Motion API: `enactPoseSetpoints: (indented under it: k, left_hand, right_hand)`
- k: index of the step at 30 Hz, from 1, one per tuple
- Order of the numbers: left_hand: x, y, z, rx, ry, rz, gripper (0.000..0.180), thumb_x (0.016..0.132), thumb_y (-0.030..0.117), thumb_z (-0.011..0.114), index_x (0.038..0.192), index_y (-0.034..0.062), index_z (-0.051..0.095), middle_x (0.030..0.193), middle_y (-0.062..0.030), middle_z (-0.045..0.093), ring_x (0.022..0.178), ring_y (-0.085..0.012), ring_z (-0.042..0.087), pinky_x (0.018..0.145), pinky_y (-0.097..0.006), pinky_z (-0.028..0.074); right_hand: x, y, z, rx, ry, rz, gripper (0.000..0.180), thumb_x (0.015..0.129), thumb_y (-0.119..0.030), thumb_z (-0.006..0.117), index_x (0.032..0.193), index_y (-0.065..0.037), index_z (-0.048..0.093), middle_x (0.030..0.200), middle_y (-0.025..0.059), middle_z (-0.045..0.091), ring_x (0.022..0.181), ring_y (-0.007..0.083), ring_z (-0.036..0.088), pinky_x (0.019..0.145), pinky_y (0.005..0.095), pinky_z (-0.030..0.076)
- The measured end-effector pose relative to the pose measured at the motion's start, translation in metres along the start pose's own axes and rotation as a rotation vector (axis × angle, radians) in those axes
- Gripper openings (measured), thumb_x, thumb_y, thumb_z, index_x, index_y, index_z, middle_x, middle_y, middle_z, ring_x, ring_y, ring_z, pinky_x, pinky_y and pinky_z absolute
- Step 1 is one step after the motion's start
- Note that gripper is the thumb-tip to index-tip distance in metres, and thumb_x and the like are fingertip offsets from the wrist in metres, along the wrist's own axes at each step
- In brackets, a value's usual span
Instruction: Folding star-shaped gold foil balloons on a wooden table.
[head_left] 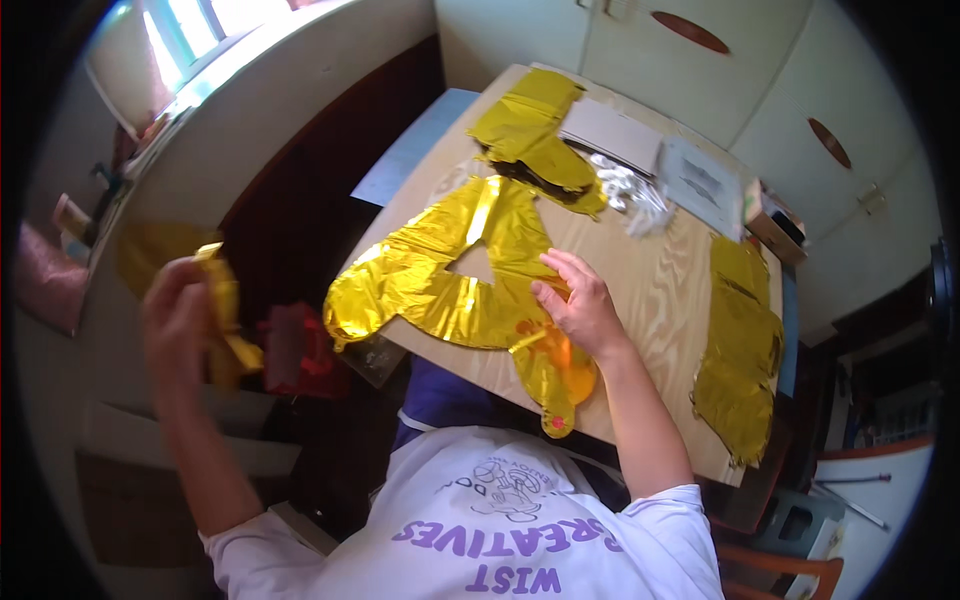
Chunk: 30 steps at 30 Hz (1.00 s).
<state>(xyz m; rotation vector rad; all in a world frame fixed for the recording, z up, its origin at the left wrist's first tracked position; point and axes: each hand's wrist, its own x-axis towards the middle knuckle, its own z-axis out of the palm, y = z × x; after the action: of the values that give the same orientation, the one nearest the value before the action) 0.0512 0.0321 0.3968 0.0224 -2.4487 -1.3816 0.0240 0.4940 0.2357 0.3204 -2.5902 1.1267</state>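
A flat gold foil balloon (430, 308) shaped like a letter A, with a hole in its middle, lies across the near left part of the wooden table. Its lower right leg hangs toward the table's front edge. My right hand (578, 300) is over this leg, fingers stretched out and holding nothing; whether it touches the foil I cannot tell. Off the table to the left, my left hand (178, 305) is raised, its fingers closed on a crumpled piece of gold foil (226, 315) that hangs down. Motion blurs that hand and the foil.
More flat gold foil balloons lie at the far side (540, 105) and the right edge (742, 345). Near the back are a white plastic bundle (630, 190), papers (700, 180) and a small box (772, 222). A red bag (310, 350) sits below, left of the table.
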Motion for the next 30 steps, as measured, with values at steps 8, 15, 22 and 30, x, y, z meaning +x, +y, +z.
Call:
enactPoseSetpoints:
  k: [8,15,22,30]
  left_hand:
    - [-0.079,0.129,0.310,-0.047,-1.304,0.223,0.031,0.096,0.026,0.065,0.117,0.0037,0.067,0.097,-0.0173,0.072,0.085,-0.0253,0.071,0.077,-0.037,0.054]
    - [-0.108,0.125,0.363,-0.176,-1.558,0.416,0.034,0.096,0.023,0.066,0.122,0.0007,0.064,0.110,-0.0171,0.072,0.099,-0.0342,0.069,0.090,-0.042,0.054]
    - [0.001,0.036,0.376,0.227,-0.978,0.965,0.045,0.088,0.025,0.074,0.129,0.0104,0.065,0.133,-0.0158,0.061,0.134,-0.0364,0.051,0.109,-0.048,0.044]
    - [-0.026,0.011,0.347,0.474,-0.738,0.998,0.065,0.074,0.048,0.081,0.125,0.0107,0.063,0.133,-0.0158,0.055,0.143,-0.0428,0.037,0.121,-0.060,0.022]
  right_hand:
    - [-0.109,0.002,-0.106,1.304,-0.221,0.701,0.048,0.102,-0.044,0.057,0.127,-0.004,0.063,0.114,0.0080,0.071,0.099,0.0188,0.071,0.086,0.0343,0.057]
    - [-0.162,0.061,-0.143,0.930,0.090,0.895,0.029,0.094,-0.008,0.062,0.122,0.002,0.063,0.109,0.0087,0.072,0.093,0.0152,0.070,0.082,0.0285,0.057]
    - [-0.157,0.095,-0.190,0.916,-0.135,0.891,0.038,0.094,0.000,0.061,0.131,0.006,0.057,0.122,0.0121,0.069,0.103,0.0174,0.069,0.093,0.0302,0.055]
    - [-0.147,0.062,-0.209,-0.508,-0.103,0.811,0.038,0.088,-0.018,0.073,0.119,0.001,0.060,0.101,0.0167,0.071,0.087,0.0307,0.067,0.083,0.0404,0.053]
